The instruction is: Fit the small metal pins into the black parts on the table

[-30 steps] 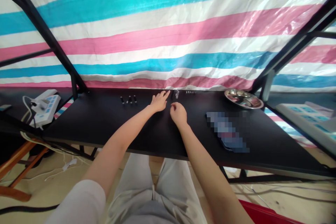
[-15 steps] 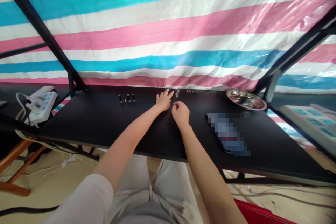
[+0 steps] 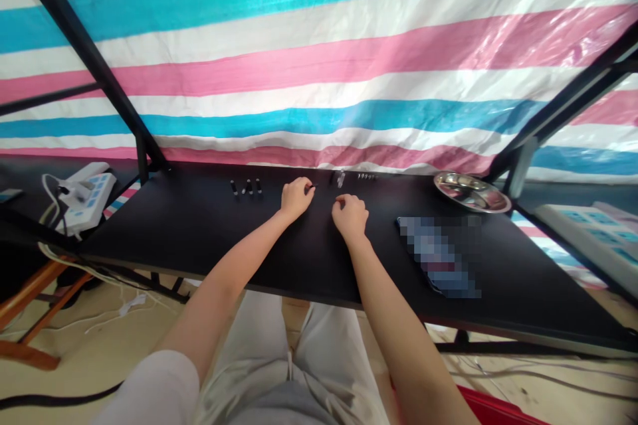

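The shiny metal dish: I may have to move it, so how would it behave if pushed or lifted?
The metal dish likely feels stiff, given its metallic sheen. Its smooth, reflective surface may be slippery. Wide and shallow, it would probably slide rather than tip when pushed.

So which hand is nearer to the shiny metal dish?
The right. The right hand is left of the metal dish, a little closer to the person's body; the left hand is farther left, on the right hand's far side from the dish.
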Tool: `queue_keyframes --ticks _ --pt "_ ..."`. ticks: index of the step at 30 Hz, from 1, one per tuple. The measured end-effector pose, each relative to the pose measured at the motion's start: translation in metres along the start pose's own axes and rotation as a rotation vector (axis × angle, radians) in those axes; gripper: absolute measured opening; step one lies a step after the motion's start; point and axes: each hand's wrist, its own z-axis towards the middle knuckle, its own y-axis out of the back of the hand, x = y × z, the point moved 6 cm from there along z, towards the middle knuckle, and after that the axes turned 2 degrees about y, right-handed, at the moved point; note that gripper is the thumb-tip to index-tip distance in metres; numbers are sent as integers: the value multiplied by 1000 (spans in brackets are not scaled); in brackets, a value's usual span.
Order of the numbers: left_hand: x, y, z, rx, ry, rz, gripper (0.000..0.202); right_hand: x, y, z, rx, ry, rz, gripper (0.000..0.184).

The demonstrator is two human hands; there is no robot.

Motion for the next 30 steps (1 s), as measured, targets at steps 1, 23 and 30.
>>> queue_keyframes --ticks 1,23,30 --pt "6 9 -7 -45 48 -93 5 -1 -3 1 12 -9 -31 30" --pt "47 42 -51 -219 300 -464 14 1 -43 44 215 5 -297 44" --pt "52 38 -51 -203 322 -466 15 31 -25 13 170 157 -235 33"
